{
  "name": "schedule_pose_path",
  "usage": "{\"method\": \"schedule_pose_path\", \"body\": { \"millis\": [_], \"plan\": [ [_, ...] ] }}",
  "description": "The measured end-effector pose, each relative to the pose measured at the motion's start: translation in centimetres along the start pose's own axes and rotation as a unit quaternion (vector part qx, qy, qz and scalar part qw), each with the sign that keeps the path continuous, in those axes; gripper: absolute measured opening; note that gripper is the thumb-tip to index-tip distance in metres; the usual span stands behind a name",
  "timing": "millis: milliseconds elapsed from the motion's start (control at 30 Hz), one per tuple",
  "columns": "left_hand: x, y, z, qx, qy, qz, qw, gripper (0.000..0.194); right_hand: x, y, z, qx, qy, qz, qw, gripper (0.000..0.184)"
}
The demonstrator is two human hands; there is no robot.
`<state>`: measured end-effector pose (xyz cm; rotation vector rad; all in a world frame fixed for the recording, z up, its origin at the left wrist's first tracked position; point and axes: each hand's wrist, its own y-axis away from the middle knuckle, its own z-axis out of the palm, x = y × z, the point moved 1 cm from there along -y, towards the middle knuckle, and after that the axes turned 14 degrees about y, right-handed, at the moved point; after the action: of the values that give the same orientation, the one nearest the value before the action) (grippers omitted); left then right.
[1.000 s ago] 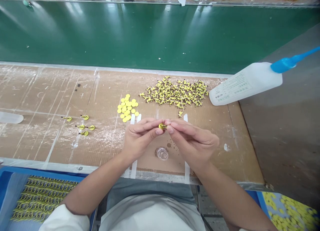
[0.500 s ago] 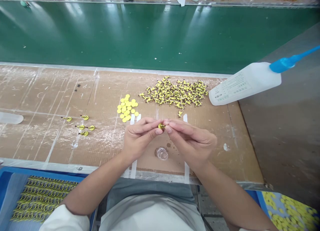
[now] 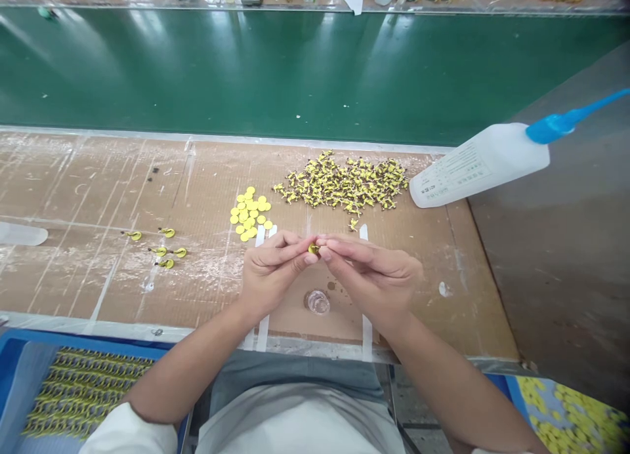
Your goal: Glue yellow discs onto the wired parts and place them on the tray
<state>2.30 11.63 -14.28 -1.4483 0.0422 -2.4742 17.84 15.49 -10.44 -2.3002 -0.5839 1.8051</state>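
Fingertips of my left hand (image 3: 273, 270) pinch a small yellow disc (image 3: 312, 248). My right hand (image 3: 377, 277) meets it there, its thumb and fingers closed on a tiny yellow-and-dark piece at the disc's edge, mostly hidden by the fingers. Below the hands stands a small clear cup (image 3: 317, 302) on the cardboard. Loose yellow discs (image 3: 251, 214) lie beyond my left hand. Past my right hand spreads a heap of small yellow-and-brown pieces (image 3: 347, 182), with a single one lying nearer. Several discs with dark pieces attached (image 3: 167, 251) rest at the left.
A white bottle with a blue nozzle (image 3: 482, 165) leans at the right by a grey panel (image 3: 556, 244). Blue trays with yellow parts (image 3: 88, 388) sit below the table edge on both sides. A green belt (image 3: 295, 73) runs behind the table.
Both hands stay together over the same spot, with the disc still between the fingertips. The view has shifted very slightly; nothing else visibly moved.
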Motion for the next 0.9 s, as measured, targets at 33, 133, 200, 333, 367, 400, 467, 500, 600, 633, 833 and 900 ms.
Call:
{"method": "schedule_pose_path", "body": {
  "millis": [33, 133, 200, 333, 367, 400, 467, 500, 600, 633, 833, 900],
  "plan": [
    [-0.1, 0.0, 0.0, 0.002, 0.004, -0.001, 1.000, 0.031, 0.0, 0.0, 0.0, 0.000, 0.004, 0.003, 1.000, 0.023],
    [-0.2, 0.0, -0.1, 0.010, 0.016, -0.006, 1.000, 0.030, 0.0, -0.1, 0.0, -0.004, 0.011, 0.015, 1.000, 0.019],
    [-0.3, -0.1, -0.1, 0.020, 0.022, -0.010, 1.000, 0.029, 0.2, -0.1, 0.0, -0.008, 0.011, 0.019, 1.000, 0.019],
    [-0.5, 0.0, 0.3, 0.050, 0.059, -0.061, 0.995, 0.025, 0.5, -0.3, -0.2, -0.004, 0.035, 0.019, 0.999, 0.020],
    [-0.6, 0.1, 0.5, 0.058, 0.076, -0.087, 0.992, 0.024, 0.5, -0.4, -0.2, -0.004, 0.045, 0.017, 0.999, 0.020],
    [-0.7, 0.1, 0.6, 0.064, 0.093, -0.113, 0.987, 0.024, 0.6, -0.6, -0.3, -0.004, 0.056, 0.014, 0.998, 0.019],
    [-0.7, 0.2, 0.8, 0.072, 0.117, -0.146, 0.980, 0.023, 0.6, -0.9, -0.4, -0.004, 0.067, 0.003, 0.998, 0.017],
    [-0.7, 0.2, 0.9, 0.074, 0.122, -0.154, 0.978, 0.023, 0.5, -1.0, -0.4, -0.005, 0.069, -0.002, 0.998, 0.017],
    [-0.6, 0.2, 1.0, 0.085, 0.132, -0.168, 0.973, 0.024, 0.5, -1.2, -0.4, -0.012, 0.069, -0.011, 0.997, 0.017],
    [-0.6, 0.2, 1.0, 0.089, 0.135, -0.171, 0.972, 0.024, 0.5, -1.3, -0.4, -0.013, 0.070, -0.012, 0.997, 0.016],
    [-0.2, -0.1, 1.5, 0.122, 0.151, -0.178, 0.965, 0.020, 0.6, -1.3, -0.1, -0.012, 0.098, 0.008, 0.995, 0.009],
    [-0.2, -0.1, 1.6, 0.133, 0.152, -0.181, 0.963, 0.020, 0.7, -1.3, -0.1, -0.013, 0.103, 0.018, 0.994, 0.008]
  ]
}}
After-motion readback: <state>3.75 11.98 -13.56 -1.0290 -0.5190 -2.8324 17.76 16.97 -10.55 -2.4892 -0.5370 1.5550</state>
